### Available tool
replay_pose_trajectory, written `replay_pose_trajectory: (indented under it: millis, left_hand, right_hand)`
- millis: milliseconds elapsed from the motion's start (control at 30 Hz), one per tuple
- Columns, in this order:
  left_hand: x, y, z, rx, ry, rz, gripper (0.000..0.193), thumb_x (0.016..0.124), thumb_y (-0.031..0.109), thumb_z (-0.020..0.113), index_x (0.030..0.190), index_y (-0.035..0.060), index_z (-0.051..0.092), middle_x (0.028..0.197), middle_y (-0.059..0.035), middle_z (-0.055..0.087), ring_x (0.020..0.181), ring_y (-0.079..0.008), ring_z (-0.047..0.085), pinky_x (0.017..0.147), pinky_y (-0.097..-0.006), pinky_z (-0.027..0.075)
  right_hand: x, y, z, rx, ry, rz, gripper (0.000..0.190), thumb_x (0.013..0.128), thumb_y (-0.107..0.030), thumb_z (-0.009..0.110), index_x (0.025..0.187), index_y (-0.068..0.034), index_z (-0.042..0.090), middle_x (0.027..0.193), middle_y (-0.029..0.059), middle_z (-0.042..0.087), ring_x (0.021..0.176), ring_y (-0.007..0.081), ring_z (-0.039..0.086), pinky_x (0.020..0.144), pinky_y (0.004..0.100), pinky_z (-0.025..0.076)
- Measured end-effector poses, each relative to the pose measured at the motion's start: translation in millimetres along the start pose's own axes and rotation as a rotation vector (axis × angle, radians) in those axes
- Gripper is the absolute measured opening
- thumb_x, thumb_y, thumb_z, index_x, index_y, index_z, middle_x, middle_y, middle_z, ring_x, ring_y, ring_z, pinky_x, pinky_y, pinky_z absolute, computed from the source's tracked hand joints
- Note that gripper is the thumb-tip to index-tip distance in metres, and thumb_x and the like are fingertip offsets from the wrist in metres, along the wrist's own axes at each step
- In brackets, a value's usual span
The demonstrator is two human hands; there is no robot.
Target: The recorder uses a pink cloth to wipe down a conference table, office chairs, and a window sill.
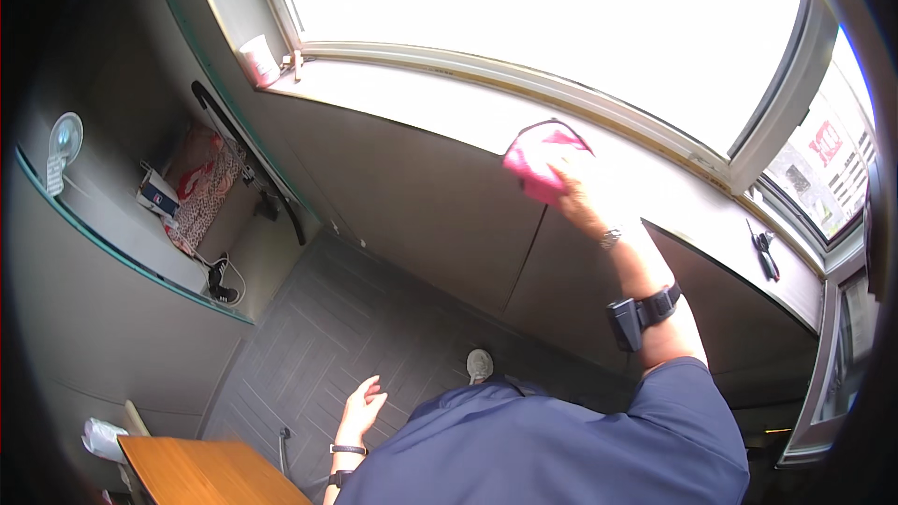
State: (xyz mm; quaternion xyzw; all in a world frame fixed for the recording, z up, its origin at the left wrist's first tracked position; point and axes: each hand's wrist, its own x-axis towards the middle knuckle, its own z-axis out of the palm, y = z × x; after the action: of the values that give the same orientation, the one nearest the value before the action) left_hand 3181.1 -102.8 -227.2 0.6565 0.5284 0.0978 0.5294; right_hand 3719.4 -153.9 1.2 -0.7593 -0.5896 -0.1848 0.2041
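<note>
My right hand point(582, 203) reaches out over the window sill point(421, 102) and grips a pink cloth point(534, 163) with a dark edge. The cloth lies at the sill's front edge, partly hanging over it. A watch sits on that wrist and a strapped black device on the forearm. Low in the view, my left hand point(363, 407) hangs over the grey floor, fingers apart and slightly curled, holding nothing. Farther right on the sill lie black-handled pliers point(766, 256).
A white and pink cup point(259, 62) stands at the sill's left corner. A wooden tabletop point(210, 473) is at bottom left. An opening at left holds a box point(158, 193), patterned fabric point(207, 214) and a shoe point(221, 287). The window frame point(526, 84) runs behind the sill.
</note>
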Motion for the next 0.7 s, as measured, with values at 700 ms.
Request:
replay_pose_trajectory:
  millis: [700]
  left_hand:
    - [224,391,4,0.091,0.244,1.247,0.034,0.088,-0.003,0.066,0.121,0.0031,0.068,0.131,-0.017,0.065,0.121,-0.0331,0.063,0.104,-0.0397,0.05]
  right_hand:
    - [81,-28,15,0.245,-0.185,-0.222,0.061,0.079,0.001,0.063,0.138,-0.014,0.059,0.135,0.0197,0.06,0.127,0.0357,0.058,0.11,0.0453,0.047]
